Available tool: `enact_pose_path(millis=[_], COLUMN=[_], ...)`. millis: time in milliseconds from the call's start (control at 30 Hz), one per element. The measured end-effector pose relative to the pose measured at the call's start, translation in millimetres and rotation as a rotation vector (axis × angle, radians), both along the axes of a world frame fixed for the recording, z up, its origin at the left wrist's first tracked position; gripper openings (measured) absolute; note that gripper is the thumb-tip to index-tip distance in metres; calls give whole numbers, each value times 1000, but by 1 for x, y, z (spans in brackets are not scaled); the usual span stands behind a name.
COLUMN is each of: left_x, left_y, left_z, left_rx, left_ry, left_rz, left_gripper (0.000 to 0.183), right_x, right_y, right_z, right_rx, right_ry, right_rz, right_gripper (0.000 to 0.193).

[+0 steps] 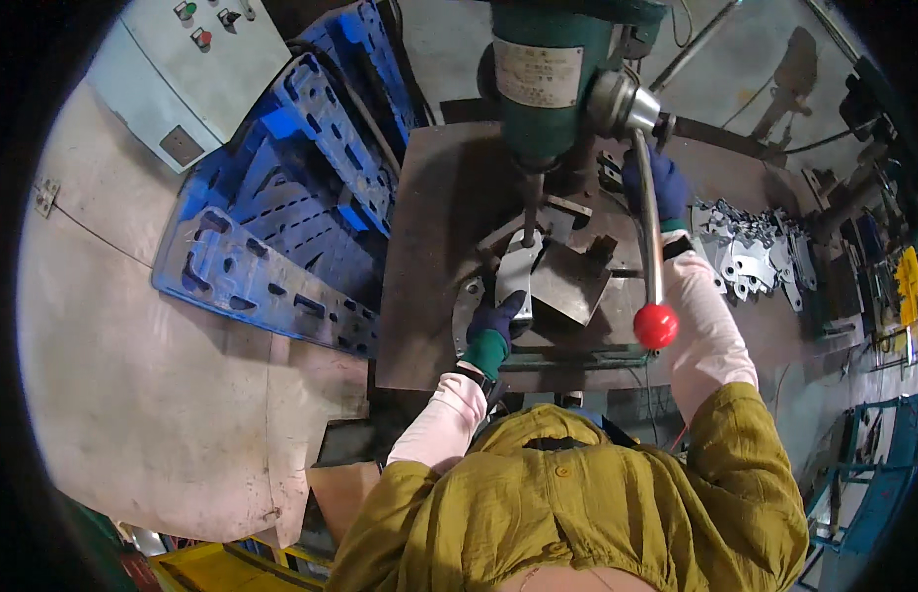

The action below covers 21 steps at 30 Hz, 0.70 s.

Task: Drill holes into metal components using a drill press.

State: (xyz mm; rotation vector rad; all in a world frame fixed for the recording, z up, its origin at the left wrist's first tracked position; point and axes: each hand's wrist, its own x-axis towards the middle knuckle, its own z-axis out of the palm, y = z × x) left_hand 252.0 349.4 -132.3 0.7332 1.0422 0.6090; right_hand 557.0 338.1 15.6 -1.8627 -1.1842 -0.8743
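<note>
A green drill press (543,109) stands over the table, its spindle (533,202) pointing down at the far end of a pale flat metal part (516,276). My left hand (493,324), in a dark blue glove with a green cuff, is closed on the near end of this part. A steel block (569,281) of the fixture lies just right of it. My right hand (660,187), gloved too, is up at the feed lever (648,222) and looks closed on it; the bar partly hides the fingers. A red ball knob (656,327) tips the lever.
Many flat metal parts (760,252) are piled on the table's right side. Blue plastic pallets (271,266) lean at the left, below a grey control box (187,74). A blue rack (878,474) stands at lower right. The metal table (419,326) ends close to my body.
</note>
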Motion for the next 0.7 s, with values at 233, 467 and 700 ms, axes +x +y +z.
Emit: enact_pose_path(millis=[233,467,700], left_x=[1,2,-1], left_y=[-2,0,0], left_z=[6,2,10], left_rx=[-30,19,278], left_ry=[-59,12,244], left_rz=[17,-7,-114], left_gripper=[37,45,48], right_x=[-70,-140,-120], right_y=[-47,-109,-87], right_z=[-14,104,205], right_rx=[-122,-139,226], right_ry=[677,1340,2265], right_rz=[324,1227,1477], right_gripper=[20,29,53])
